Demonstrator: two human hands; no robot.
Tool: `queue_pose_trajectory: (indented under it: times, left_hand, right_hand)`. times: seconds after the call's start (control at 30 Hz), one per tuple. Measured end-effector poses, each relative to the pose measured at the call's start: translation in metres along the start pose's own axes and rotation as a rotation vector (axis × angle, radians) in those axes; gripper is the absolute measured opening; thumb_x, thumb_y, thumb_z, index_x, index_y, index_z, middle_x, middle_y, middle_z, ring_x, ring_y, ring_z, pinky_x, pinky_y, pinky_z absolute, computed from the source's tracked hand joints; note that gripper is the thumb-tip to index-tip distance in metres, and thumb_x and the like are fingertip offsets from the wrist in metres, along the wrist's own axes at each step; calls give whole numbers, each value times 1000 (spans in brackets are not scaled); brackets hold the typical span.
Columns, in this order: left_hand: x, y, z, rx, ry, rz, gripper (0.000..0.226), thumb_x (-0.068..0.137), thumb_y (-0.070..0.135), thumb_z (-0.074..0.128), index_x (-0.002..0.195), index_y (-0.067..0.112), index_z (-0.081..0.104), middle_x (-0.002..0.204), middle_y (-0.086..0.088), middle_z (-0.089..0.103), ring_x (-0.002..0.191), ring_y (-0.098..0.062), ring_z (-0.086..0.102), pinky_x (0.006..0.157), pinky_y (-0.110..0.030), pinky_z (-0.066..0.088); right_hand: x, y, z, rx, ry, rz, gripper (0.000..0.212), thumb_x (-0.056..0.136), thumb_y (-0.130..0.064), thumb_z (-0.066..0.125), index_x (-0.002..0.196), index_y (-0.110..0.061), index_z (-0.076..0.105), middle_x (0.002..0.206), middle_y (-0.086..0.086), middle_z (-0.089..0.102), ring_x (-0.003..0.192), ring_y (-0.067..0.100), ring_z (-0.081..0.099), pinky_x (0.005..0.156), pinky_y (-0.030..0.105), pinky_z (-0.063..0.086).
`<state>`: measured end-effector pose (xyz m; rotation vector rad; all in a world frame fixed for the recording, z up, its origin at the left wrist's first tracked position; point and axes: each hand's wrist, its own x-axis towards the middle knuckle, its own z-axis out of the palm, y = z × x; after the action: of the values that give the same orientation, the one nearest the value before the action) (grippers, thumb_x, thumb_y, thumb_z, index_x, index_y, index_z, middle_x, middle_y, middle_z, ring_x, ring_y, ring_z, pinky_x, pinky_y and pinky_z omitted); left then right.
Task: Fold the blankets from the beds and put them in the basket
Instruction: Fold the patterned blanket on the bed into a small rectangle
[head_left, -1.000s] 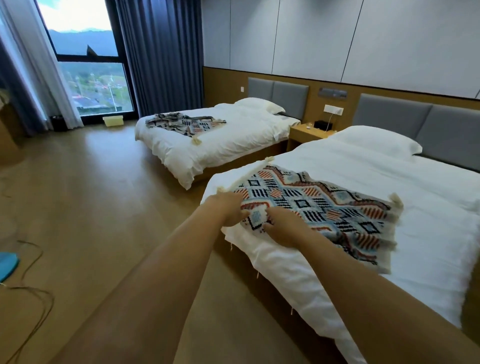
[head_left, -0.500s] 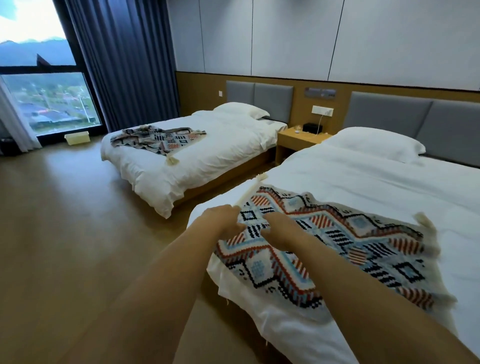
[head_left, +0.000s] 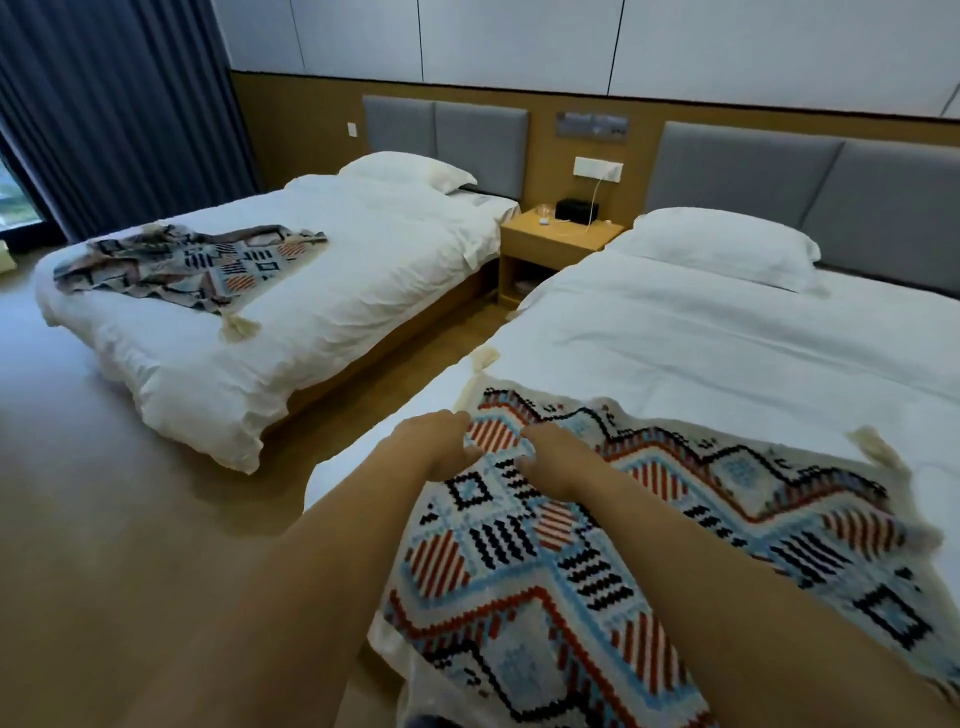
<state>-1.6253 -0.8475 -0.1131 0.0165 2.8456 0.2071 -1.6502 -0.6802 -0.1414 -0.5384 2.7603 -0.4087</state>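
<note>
A patterned blanket (head_left: 675, 525) with red, blue and black zigzags and cream tassels lies across the foot of the near bed (head_left: 727, 353). My left hand (head_left: 436, 441) and my right hand (head_left: 556, 457) sit side by side on it, both pinching its fabric near the left edge. A second patterned blanket (head_left: 192, 265) lies crumpled and unfolded on the far bed (head_left: 337, 291). No basket is in view.
A wooden nightstand (head_left: 556, 244) with a black box and a cable stands between the two beds. Dark curtains (head_left: 119, 114) hang at the left. Wooden floor (head_left: 104, 519) runs to my left and between the beds. A white pillow (head_left: 722, 244) rests at each headboard.
The view has swung right and closer to the near bed, so the window is almost out of sight. My hands have stayed gripping the blanket, which now reaches nearer to me.
</note>
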Motion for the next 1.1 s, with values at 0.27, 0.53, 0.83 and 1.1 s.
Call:
queue_pose_trajectory:
  times: [0.27,0.53,0.83,1.1]
  left_hand:
    - [215,-68,5,29,-184,120,56,92,49,44,138,18,36,139,-8,48,123,-26,49,101,-42,39]
    - [370,-100,42,-23,-296,110,49,98,39,36,142,19,34,147,-7,39,134,-25,37,107,-41,32]
    - [487,-101,148,-477,-286,-165,58,91,37,52,140,12,34,142,-17,41,127,-32,43,102,-38,36]
    - [540,-95,191,-283,-227,-578,79,76,57,63,133,8,37,136,-13,39,126,-31,38,100,-47,32]
  right_hand:
    - [195,24,24,74,-120,196,50,97,-35,37,141,-13,30,148,11,31,133,30,32,107,41,31]
    - [322,74,49,131,-239,267,44,96,-34,40,134,-10,40,140,12,39,126,30,39,99,35,35]
    - [454,146,95,106,-215,332,51,91,-31,50,135,-9,34,138,15,34,112,32,49,80,34,40]
    - [498,194,126,22,-388,518,102,75,-42,73,146,-10,7,137,21,40,111,36,52,80,43,48]
